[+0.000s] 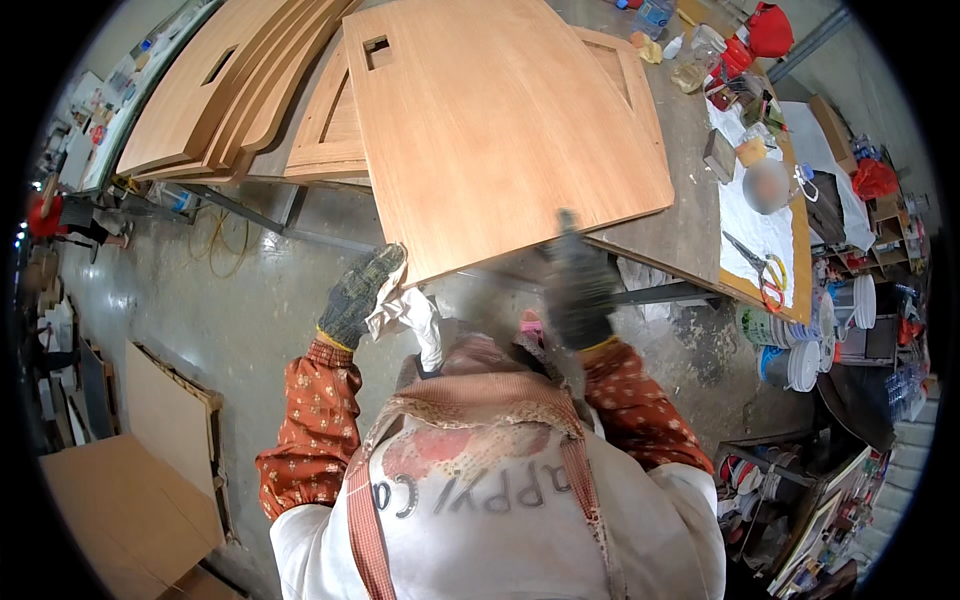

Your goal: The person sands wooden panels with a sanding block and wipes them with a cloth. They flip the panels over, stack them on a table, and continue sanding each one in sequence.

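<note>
A light wooden panel (pixel 500 130) with a small rectangular cutout lies on the worktable (pixel 650 235), its near edge overhanging toward me. At its near left corner is my left hand (pixel 362 295), in a dark knit glove with a yellow cuff. The fingers are closed round a crumpled white cloth (pixel 405 315), pressed to the corner. My right hand (pixel 580 285), gloved the same way, is beside the near edge toward the right. Motion smears its fingers, so I cannot make out whether it holds anything. Beneath the panel, a framed wooden panel (pixel 325 130) sticks out on both sides.
Several curved wooden panels (pixel 215 85) are stacked at the far left. On the table's right side lie scissors (pixel 762 270), a dark block (pixel 719 155) and a clear bottle (pixel 655 18). White buckets (pixel 800 365) stand right of the table; cardboard sheets (pixel 130 510) lie at lower left.
</note>
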`<state>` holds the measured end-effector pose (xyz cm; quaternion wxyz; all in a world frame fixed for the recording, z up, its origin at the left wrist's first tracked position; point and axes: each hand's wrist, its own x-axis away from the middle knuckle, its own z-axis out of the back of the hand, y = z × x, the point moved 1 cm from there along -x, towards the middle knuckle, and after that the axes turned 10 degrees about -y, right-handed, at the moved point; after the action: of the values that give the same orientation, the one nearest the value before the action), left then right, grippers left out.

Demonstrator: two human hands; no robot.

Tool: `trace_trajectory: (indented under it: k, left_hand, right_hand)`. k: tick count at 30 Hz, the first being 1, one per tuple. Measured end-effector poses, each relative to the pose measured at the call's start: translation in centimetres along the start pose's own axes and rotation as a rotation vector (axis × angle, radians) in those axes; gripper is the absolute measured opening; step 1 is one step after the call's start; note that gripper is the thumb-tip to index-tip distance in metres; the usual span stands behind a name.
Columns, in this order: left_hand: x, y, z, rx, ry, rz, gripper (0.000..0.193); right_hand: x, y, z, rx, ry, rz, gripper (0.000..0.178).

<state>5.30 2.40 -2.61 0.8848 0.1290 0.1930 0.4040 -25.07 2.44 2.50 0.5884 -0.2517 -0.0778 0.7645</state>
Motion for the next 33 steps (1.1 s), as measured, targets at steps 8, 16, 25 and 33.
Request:
trace_trajectory:
  k: [8, 16, 25, 33]
  left_hand:
    - [0.8, -0.1, 0.4, 0.131, -0.051, 0.164, 0.044]
    - [5.2, -4.1, -4.2, 0.286, -0.132, 0.263, 0.043]
    - [6.7, -3.3, -3.8, 0.465, 0.044, 0.383, 0.040]
    - [3.7, 1.5, -5.0, 0.113, -0.005, 0.303, 0.043]
  right_hand:
    - [-0.1, -7.0, -4.4, -0.071, -0.484, 0.044, 0.056]
    - [-0.5, -4.8, -1.9, -0.177, -0.341, -0.196, 0.064]
    - [-0.4, -8.7, -3.3, -0.140, -0.661, 0.059, 0.062]
    - [-0.1, 7.1, 1.1, 0.433, 0.069, 0.150, 0.056]
